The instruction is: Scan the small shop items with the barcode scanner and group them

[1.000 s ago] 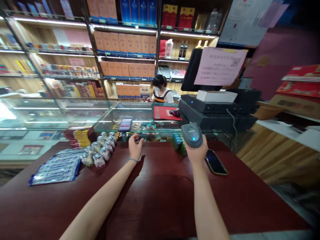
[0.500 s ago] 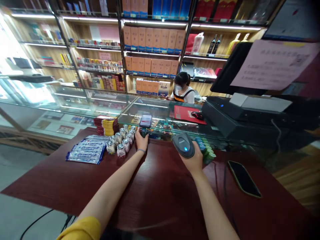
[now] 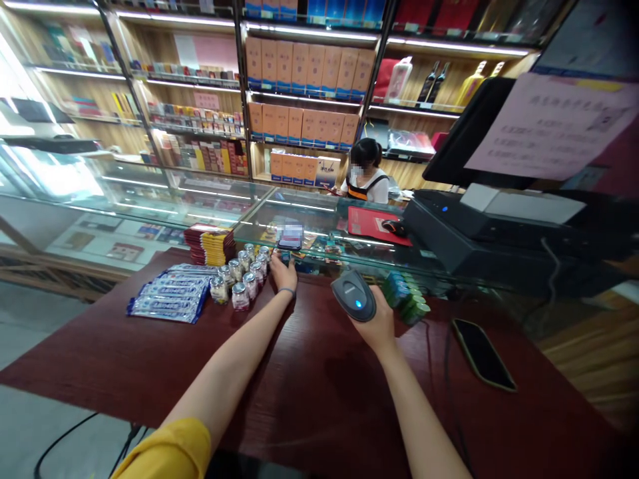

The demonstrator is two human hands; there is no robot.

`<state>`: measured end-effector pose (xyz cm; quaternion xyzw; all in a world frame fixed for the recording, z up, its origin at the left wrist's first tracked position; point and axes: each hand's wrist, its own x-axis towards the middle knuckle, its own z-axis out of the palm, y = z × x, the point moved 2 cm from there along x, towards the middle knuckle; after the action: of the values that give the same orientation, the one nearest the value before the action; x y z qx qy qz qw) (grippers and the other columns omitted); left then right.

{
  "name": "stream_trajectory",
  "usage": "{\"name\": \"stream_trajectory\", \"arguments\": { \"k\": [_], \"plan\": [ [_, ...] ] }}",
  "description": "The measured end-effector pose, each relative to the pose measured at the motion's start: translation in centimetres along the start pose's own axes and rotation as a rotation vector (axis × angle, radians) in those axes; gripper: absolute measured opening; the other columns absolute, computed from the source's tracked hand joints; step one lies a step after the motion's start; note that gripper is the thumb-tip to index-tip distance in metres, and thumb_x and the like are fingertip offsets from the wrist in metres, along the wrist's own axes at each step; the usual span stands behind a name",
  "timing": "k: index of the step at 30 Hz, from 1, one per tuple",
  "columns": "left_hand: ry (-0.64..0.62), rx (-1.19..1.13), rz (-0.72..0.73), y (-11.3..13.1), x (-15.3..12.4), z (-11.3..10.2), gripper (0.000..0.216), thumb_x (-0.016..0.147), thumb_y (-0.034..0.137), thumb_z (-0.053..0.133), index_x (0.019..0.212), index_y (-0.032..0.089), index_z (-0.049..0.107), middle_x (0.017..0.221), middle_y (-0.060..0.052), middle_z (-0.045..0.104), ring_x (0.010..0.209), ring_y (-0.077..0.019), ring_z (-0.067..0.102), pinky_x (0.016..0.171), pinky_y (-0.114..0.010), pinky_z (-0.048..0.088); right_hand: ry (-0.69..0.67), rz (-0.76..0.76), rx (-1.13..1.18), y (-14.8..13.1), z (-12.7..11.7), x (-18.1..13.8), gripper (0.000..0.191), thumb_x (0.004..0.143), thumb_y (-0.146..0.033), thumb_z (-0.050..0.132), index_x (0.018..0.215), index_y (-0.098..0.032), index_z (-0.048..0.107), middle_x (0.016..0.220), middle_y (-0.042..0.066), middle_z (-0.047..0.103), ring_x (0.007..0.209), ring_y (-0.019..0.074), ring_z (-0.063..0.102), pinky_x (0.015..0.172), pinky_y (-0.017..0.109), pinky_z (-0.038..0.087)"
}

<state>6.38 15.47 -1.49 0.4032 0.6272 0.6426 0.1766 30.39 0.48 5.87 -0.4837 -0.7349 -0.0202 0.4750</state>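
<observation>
My right hand (image 3: 378, 324) is wrapped round the handle of a dark grey barcode scanner (image 3: 353, 295) with a lit blue light, held above the brown table (image 3: 309, 372). My left hand (image 3: 283, 273) reaches to the table's far edge, its fingers closed round a small dark blue-green thing (image 3: 284, 255) whose kind I cannot make out. Just beyond it is a device with a lit screen (image 3: 291, 235) by the glass counter. Small silver-lidded jars (image 3: 240, 296) stand in rows left of that hand. Several blue and green cylindrical packs (image 3: 410, 301) lie right of the scanner.
Blue-and-white packets (image 3: 170, 296) and stacked red and yellow packs (image 3: 210, 246) lie at left. A black phone (image 3: 483, 354) lies at right. Beyond the glass counter (image 3: 249, 213) sits a person (image 3: 368, 176). A monitor (image 3: 469, 133) and a mouse (image 3: 394, 227) are nearby.
The barcode scanner in my right hand has shifted slightly left and tilted, showing more of the packs beside it. My left hand stays at nearly the same spot. The view has turned a little.
</observation>
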Motion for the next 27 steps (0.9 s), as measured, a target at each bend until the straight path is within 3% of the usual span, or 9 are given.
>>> {"name": "stream_trajectory", "arguments": {
  "k": [3,7,11,16,19,22,27],
  "plan": [
    [-0.058,-0.103,-0.071,0.0,-1.4,-1.7,0.037,0.078,0.022,0.074,0.107,0.02,0.05,0.111,-0.011,0.062,0.111,-0.025,0.06,0.102,-0.043,0.046,-0.001,-0.021,-0.008,-0.2,-0.4,-0.2,0.022,0.078,-0.023,0.067,0.098,-0.023,0.06,0.093,0.005,0.063,0.082,0.0238,0.069,0.071,0.032,0.056],
    [-0.352,-0.436,-0.311,0.0,-3.9,-4.9,0.038,0.083,0.042,0.073,0.109,0.021,0.056,0.093,-0.003,0.065,0.08,-0.016,0.065,0.07,-0.028,0.053,-0.025,-0.013,0.058,-0.7,-0.5,-0.4,0.024,0.079,-0.022,0.066,0.102,-0.024,0.06,0.095,0.005,0.065,0.085,0.0237,0.07,0.072,0.031,0.056],
    [-0.573,-0.696,-0.553,0.1,-5.0,-8.1,0.036,0.082,0.046,0.076,0.104,0.022,0.063,0.093,-0.003,0.067,0.08,-0.014,0.066,0.064,-0.024,0.052,-0.1,0.033,0.135,-1.6,-0.2,-0.8,0.028,0.077,-0.024,0.066,0.104,-0.024,0.06,0.096,0.004,0.068,0.083,0.0228,0.071,0.071,0.03,0.056],
    [-0.592,-0.796,-0.663,-0.1,-4.2,-9.7,0.029,0.088,0.046,0.071,0.101,0.021,0.066,0.101,-0.006,0.071,0.08,-0.0134,0.066,0.065,-0.025,0.054,-0.278,0.059,0.094,-2.8,0.3,-1.4,0.038,0.077,-0.02,0.063,0.114,-0.025,0.061,0.105,0.006,0.073,0.088,0.0245,0.075,0.07,0.029,0.055],
    [-0.577,-0.86,-0.702,-0.3,-3.9,-9.7,0.023,0.092,0.042,0.068,0.098,0.02,0.067,0.101,-0.006,0.071,0.079,-0.012,0.065,0.064,-0.024,0.053,-0.422,-0.024,0.027,-3.5,0.6,-1.6,0.039,0.074,-0.016,0.063,0.112,-0.026,0.063,0.105,0.006,0.075,0.085,0.0265,0.076,0.065,0.029,0.053],
    [-0.583,-0.888,-0.711,-0.6,-3.9,-9.5,0.021,0.092,0.04,0.068,0.099,0.02,0.067,0.102,-0.006,0.071,0.08,-0.0125,0.065,0.063,-0.023,0.052,-0.535,-0.111,-0.033,-4.3,1.0,-1.6,0.049,0.071,-0.012,0.065,0.118,-0.026,0.063,0.108,0.006,0.077,0.092,0.0278,0.076,0.071,0.029,0.054],
    [-0.588,-0.898,-0.715,-1.0,-4.0,-9.3,0.021,0.09,0.039,0.071,0.101,0.021,0.067,0.1,-0.005,0.071,0.08,-0.0129,0.065,0.062,-0.024,0.051,-0.671,-0.162,-0.18,-5.4,1.7,-1.8,0.049,0.071,-0.015,0.067,0.119,-0.024,0.062,0.094,0.005,0.08,0.083,0.0303,0.078,0.062,0.03,0.05]
  ]
}}
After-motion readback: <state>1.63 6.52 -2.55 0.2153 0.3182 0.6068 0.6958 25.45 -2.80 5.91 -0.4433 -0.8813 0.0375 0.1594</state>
